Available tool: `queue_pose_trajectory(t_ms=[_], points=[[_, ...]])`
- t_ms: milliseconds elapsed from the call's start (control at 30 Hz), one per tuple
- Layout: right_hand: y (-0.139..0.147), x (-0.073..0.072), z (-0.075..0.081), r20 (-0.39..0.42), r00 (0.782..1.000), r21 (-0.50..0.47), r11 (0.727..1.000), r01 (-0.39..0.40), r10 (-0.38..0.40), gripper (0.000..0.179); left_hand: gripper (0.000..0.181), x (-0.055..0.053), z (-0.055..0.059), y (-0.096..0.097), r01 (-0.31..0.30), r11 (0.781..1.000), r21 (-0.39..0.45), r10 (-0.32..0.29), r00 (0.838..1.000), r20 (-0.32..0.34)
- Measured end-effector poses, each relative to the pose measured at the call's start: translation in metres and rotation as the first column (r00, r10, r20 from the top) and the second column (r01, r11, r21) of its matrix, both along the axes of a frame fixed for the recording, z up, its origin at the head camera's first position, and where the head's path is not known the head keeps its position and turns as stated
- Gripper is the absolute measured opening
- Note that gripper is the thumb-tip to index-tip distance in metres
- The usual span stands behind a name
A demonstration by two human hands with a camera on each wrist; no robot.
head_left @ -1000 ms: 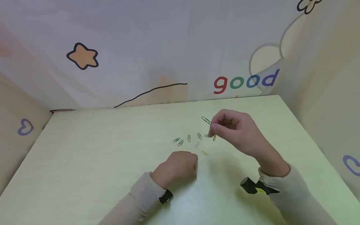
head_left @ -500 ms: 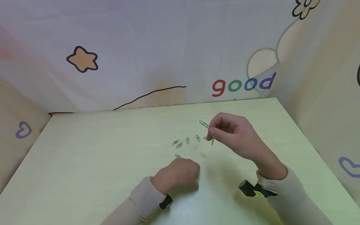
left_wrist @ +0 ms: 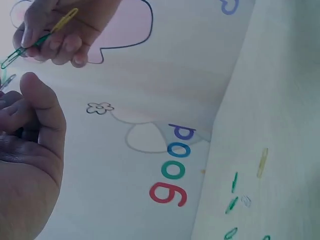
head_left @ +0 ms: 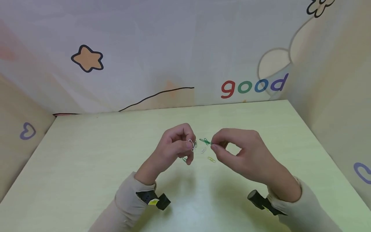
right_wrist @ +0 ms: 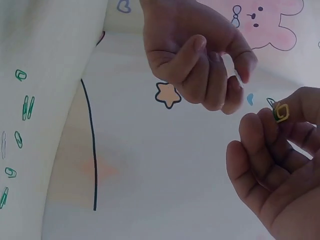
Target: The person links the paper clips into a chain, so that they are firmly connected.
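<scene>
In the head view both hands are raised over the table, facing each other a short distance apart. My left hand (head_left: 169, 149) pinches a white paper clip (head_left: 190, 141) between thumb and index finger. Between thumb and index finger, my right hand (head_left: 249, 156) grips a green paper clip (left_wrist: 12, 58) whose end points toward the left hand. A yellow paper clip (left_wrist: 64, 20) sticks out from the other side of that grip, in line with the green one. Fingers hide where the two clips meet.
Loose paper clips lie on the table (head_left: 101, 167) beneath the hands: a yellow clip (head_left: 211, 159), a silver clip (head_left: 204, 150) and several green ones, such as the green clip (right_wrist: 18, 139). A printed cloth wall (head_left: 145, 58) closes off the back and sides.
My left hand has risen from the table with the white paper clip and turned toward the right hand. The right hand has come lower, still holding its clips.
</scene>
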State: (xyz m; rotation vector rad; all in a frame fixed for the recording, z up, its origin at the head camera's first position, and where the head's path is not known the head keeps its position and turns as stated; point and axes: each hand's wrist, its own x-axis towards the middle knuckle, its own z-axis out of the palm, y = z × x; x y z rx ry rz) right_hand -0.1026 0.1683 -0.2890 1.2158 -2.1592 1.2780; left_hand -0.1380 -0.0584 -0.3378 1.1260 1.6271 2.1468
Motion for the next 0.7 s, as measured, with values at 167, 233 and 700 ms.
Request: queue_pose_trajectory(t_ms=[167, 233, 700], points=[[-0.007, 0.005, 0.001, -0.154, 0.988, 0.03, 0.999, 0.033, -0.027, 0.024, 0.008, 0.002, 0.007, 0.001, 0.048, 0.994, 0.1, -0.043, 0.998, -0.05], [-0.009, 0.006, 0.002, -0.183, 0.982, 0.042, 0.998, 0.045, -0.037, 0.021, 0.007, 0.002, 0.009, 0.002, 0.053, 0.993, 0.109, -0.046, 0.997, -0.065], [-0.015, 0.013, 0.002, -0.321, 0.947, 0.129, 0.989, 0.071, -0.026, 0.014, 0.011, 0.011, 0.013, 0.003, 0.012, 0.99, 0.14, -0.004, 0.998, -0.057]])
